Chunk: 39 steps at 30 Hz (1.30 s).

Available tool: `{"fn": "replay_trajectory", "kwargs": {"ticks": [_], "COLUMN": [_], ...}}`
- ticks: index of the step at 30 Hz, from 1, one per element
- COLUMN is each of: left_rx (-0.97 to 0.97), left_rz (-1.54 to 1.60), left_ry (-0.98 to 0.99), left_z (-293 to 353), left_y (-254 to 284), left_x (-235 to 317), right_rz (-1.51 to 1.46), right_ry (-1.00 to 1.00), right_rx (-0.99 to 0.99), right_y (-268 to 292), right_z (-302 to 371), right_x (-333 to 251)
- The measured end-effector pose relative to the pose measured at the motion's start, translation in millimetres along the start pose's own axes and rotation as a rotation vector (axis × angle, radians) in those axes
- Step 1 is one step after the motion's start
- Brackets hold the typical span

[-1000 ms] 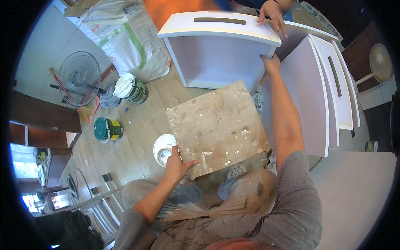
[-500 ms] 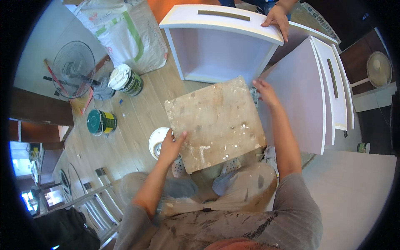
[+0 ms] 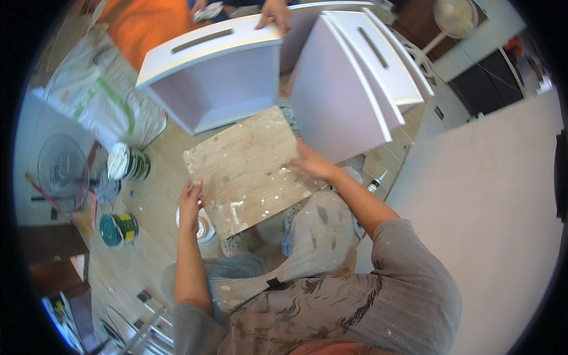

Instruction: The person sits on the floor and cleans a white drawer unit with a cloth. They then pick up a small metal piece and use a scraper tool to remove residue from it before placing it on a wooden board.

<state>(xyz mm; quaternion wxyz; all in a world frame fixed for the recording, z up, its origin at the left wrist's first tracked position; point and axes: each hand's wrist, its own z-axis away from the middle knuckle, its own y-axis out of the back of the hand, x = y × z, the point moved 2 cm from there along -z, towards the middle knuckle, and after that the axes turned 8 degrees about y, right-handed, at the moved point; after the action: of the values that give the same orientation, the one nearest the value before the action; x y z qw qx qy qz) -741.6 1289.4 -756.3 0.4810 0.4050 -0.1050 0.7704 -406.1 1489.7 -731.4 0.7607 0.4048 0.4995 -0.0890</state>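
Note:
A square wooden board (image 3: pixel 245 174), brown and spattered with white and dark paint, lies at a slant before my knees. At its left edge, the fingers of my left hand (image 3: pixel 190 207) are curled, closed at the rim. My right hand (image 3: pixel 313 164) has its thumb over the right edge of the board, its other fingers along that edge. Beyond the board stands a white drawer (image 3: pixel 207 92) with a slot-like handle. Another person's hand (image 3: pixel 275 15) rests on the drawer's top edge. Beneath the board's left corner, partly hidden, is a round white container (image 3: pixel 204 228).
More white drawers (image 3: pixel 343 97) stand at the right, near a sealant tube (image 3: pixel 376 181). A large pale panel (image 3: pixel 473 225) fills the right side. At the left are a white-topped bucket (image 3: pixel 127 163), a green-lidded bucket (image 3: pixel 118 229), a fan (image 3: pixel 62 165) and a big sack (image 3: pixel 103 100).
My right hand has come from beside the drawers to the right edge of the board. The view has turned right, so the drawers and buckets appear shifted left.

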Motion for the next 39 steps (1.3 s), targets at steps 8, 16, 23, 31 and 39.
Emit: {"fn": "replay_trajectory", "kwargs": {"ticks": [8, 16, 23, 31, 39], "left_rx": [0.159, 0.428, 0.027, -0.928, -1.284], "left_rz": [-0.428, -0.769, -0.544, 0.262, 0.667], "left_ry": [-0.410, -0.371, -0.632, -1.032, -1.004], "left_z": [96, 225, 331, 452, 448], "left_y": [99, 68, 14, -99, -146], "left_x": [27, -37, -17, 113, 128], "right_rz": [0.516, 0.766, 0.796, 0.307, 0.673], "right_ry": [-0.096, 0.007, 0.014, 0.410, 0.476], "right_rx": [-0.854, -1.426, -1.431, -1.390, -1.003], "right_y": [9, -93, -132, -223, -229], "right_z": [85, 79, 86, 96, 51], "right_x": [-77, -14, -54, -129, -129]}}
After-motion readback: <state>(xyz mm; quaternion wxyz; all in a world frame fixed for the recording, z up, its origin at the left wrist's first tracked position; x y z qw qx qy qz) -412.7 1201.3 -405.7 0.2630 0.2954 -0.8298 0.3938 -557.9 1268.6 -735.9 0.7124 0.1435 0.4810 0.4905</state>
